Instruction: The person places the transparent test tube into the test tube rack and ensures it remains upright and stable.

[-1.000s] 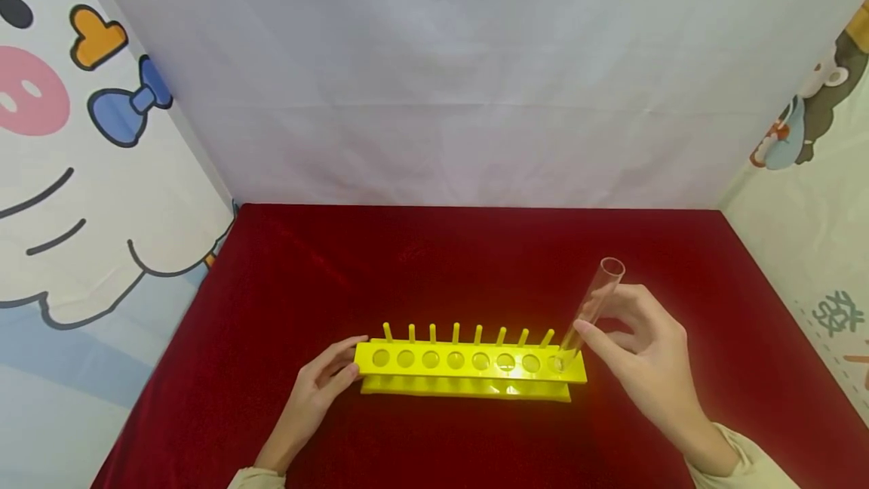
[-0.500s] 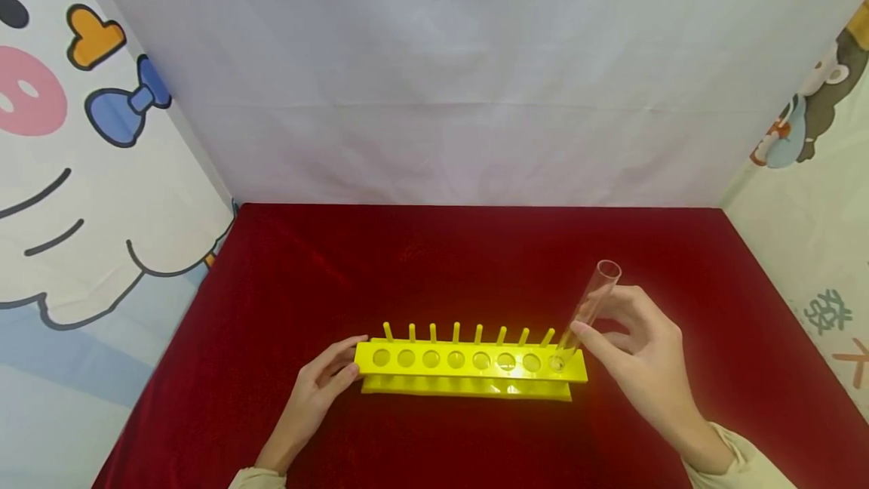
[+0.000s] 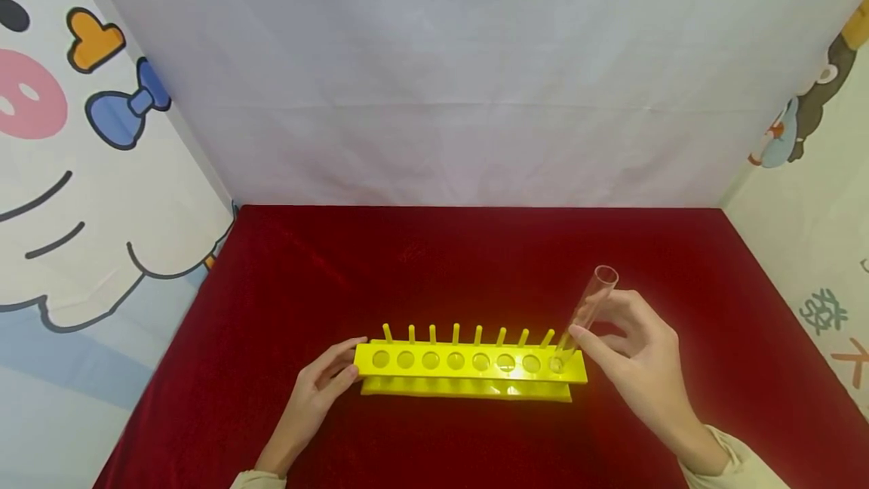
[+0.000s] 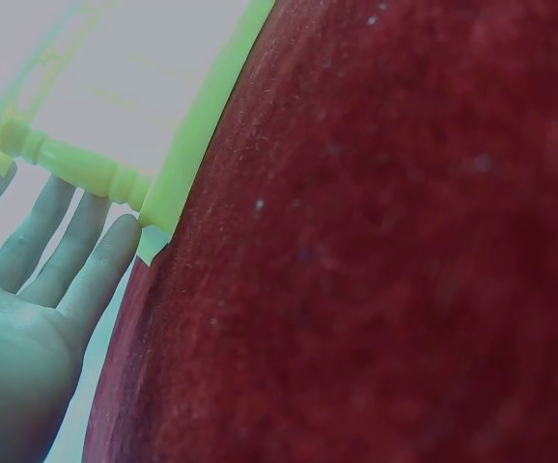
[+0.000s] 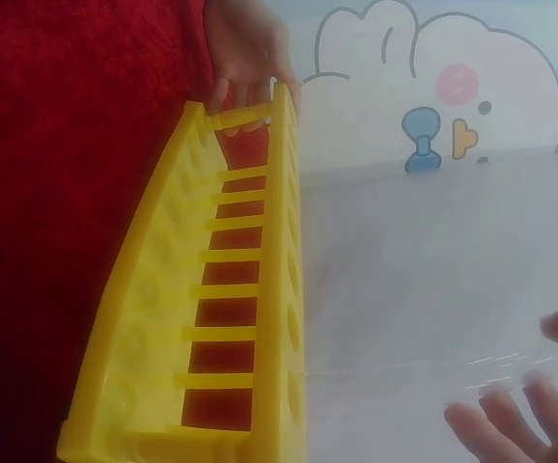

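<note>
A yellow test tube rack lies lengthwise on the red cloth, with a row of round holes on its upper face and pegs along its back. At its left end my left hand holds it, thumb in front and fingers at the end post. My right hand pinches a clear glass test tube between thumb and fingers. The tube leans to the right, its lower end at the rightmost hole. Whether that end has entered the hole, I cannot tell. In the right wrist view the tube is barely visible.
Red velvet cloth covers the table. A pale curtain hangs behind its back edge. Printed cartoon panels stand at the left and right sides.
My right hand has shifted slightly left and down with the test tube, bringing its lower end more squarely over the rightmost hole. The left hand and rack have stayed in place.
</note>
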Motion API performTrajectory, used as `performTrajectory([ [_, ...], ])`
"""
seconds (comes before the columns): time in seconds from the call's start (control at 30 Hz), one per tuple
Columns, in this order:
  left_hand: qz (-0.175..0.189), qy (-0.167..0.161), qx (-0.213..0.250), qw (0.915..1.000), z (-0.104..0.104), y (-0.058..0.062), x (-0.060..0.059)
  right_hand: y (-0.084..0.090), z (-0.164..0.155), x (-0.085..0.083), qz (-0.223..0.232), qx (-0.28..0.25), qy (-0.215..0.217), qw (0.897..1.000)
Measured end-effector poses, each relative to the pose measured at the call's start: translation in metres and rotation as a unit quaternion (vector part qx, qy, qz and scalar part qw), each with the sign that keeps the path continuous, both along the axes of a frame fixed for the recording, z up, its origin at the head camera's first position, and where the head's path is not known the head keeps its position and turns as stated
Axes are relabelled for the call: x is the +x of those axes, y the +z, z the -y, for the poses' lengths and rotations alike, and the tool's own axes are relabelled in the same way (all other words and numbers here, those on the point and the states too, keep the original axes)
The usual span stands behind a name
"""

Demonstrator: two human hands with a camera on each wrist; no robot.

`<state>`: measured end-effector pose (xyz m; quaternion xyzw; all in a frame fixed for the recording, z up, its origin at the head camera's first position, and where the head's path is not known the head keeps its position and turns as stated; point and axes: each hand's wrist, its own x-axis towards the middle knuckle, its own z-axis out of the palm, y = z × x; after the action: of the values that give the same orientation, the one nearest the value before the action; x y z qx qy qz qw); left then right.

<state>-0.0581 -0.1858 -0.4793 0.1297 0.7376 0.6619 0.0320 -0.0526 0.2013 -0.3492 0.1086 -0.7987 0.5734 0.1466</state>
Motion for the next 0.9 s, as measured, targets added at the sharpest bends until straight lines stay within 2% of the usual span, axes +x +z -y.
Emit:
performTrajectory([
  [0.17, -0.011, -0.003, -0.001, 0.9999, -0.0004, -0.0009, -0.0004, -0.0019, 0.0002, 0.0013, 0.011, -0.017, -0.002, 1.000],
  [0.4, -0.003, 0.011, 0.001, 0.9999, -0.0012, -0.0010, -0.0004, -0.0035, 0.0006, 0.0024, 0.012, -0.020, -0.004, 1.000],
  [0.6, -0.006, 0.011, 0.001, 0.9999, -0.0009, -0.0006, -0.0001, -0.0043, 0.0018, 0.0032, 0.011, -0.020, -0.001, 1.000],
  [0.9, 0.008, 0.012, 0.003, 0.9999, -0.0015, 0.0000, -0.0003, -0.0076, 0.0014, 0.0036, 0.013, -0.016, 0.003, 1.000],
])
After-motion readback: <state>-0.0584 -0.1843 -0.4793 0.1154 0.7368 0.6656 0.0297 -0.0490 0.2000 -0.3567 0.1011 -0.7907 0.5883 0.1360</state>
